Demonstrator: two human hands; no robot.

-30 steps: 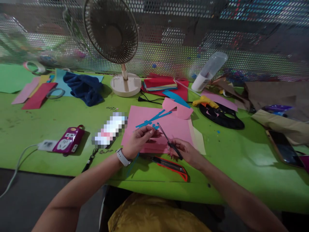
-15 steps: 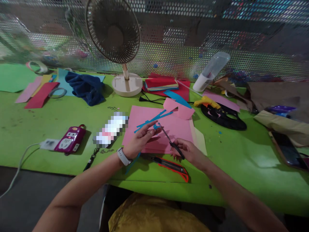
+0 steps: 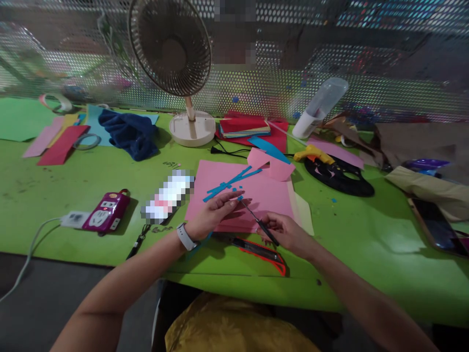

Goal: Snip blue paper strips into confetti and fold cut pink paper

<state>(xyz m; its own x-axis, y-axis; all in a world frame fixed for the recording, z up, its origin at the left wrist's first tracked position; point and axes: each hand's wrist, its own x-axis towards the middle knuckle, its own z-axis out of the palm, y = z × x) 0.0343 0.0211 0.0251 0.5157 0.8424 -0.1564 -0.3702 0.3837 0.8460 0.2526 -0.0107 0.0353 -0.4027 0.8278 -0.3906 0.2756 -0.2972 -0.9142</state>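
blue paper scrap [image 3: 239, 198], tiny and pinched at the tips of the left hand [image 3: 210, 215], looks most at risk. it is so small that the fingertips [image 3: 231, 199] sit right by the blades, so a slip of the scissors [image 3: 256, 220] could nick skin or cut the piece crooked. a loose pinch could drop it among the blue strips [image 3: 230, 183] on the pink sheet [image 3: 273, 195], where it would be hard to find. the left hand grasps the scrap just above the sheet. the scissor tip meets it from the right, touching or nearly so; whether the blades are parted cannot be told. the right hand [image 3: 287, 233] is closed round the dark handles, just above the orange box cutter [image 3: 262, 250].
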